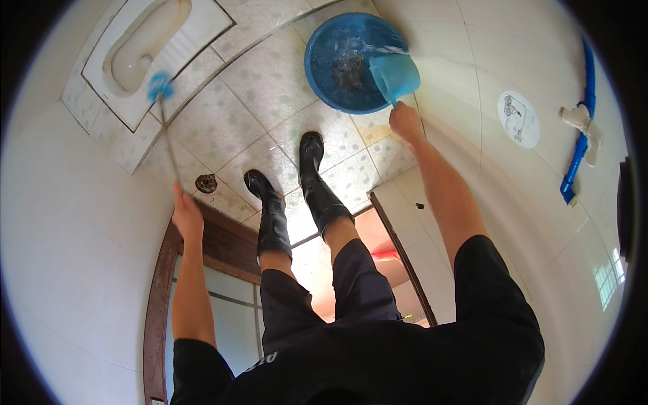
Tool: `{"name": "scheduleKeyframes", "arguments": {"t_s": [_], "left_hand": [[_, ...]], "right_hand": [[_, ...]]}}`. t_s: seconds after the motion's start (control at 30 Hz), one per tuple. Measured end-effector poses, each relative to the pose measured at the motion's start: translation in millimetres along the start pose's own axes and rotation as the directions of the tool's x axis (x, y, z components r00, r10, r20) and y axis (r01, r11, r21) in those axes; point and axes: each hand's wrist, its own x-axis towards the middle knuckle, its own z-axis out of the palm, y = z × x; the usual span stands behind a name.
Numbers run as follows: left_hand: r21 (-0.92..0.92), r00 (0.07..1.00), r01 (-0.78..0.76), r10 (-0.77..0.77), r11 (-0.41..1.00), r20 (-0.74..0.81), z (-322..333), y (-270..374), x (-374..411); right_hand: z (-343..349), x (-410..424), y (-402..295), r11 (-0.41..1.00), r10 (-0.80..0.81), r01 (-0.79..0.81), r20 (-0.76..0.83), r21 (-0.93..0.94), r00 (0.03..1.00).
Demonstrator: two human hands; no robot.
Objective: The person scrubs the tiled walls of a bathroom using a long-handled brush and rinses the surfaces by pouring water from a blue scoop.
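Observation:
My left hand (188,214) grips the thin handle of a toilet brush (161,87), whose blue head is over the near corner of a white squat toilet (132,65). At the upper right, my right hand (406,123) holds a light-blue plastic dipper (400,76) by its handle. The dipper is tilted over the right side of a round blue plastic basin (315,83) on the tiled floor. Water in the basin looks stirred, with a bright streak beside the dipper's rim. Whether the dipper holds water is hard to tell.
A round floor drain (206,183) lies left of my black rubber boots (273,212). Behind me is a doorway with a brown frame (158,304). On the right wall run a blue pipe (589,101) and a round sticker (518,119). A raised step edge (223,68) crosses the floor.

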Motion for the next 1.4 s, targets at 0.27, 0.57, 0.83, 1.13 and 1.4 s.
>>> {"name": "scheduleKeyframes", "arguments": {"t_s": [0.27, 0.57, 0.83, 1.13, 1.4], "left_hand": [[0.041, 0.993, 0.022, -0.027, 0.999, 0.113, 12, 73, 73], [0.055, 0.970, 0.237, -0.239, 0.970, 0.052, -2, -7, -22], [-0.033, 0.946, 0.280, -0.281, 0.960, -0.162, -55, -74, 44], [-0.019, 0.941, 0.337, -0.337, 0.941, -0.032, -61, -61, -41], [0.030, 0.941, 0.338, -0.338, 0.941, 0.015, -69, -108, 7]], "right_hand": [[42, 79, -65, 0.961, -0.123, 0.192, -0.316, 0.197, 0.941], [-33, -10, -72, 0.169, -0.049, -0.275, 0.287, 0.946, 0.957], [-99, -143, -147, 0.348, 0.002, -0.239, 0.255, 0.907, 0.967], [-47, -118, -319, 0.812, -0.329, 0.370, -0.169, 0.451, 0.929], [-58, -142, -458, 0.539, -0.426, 0.388, -0.155, 0.748, 0.891]]}}
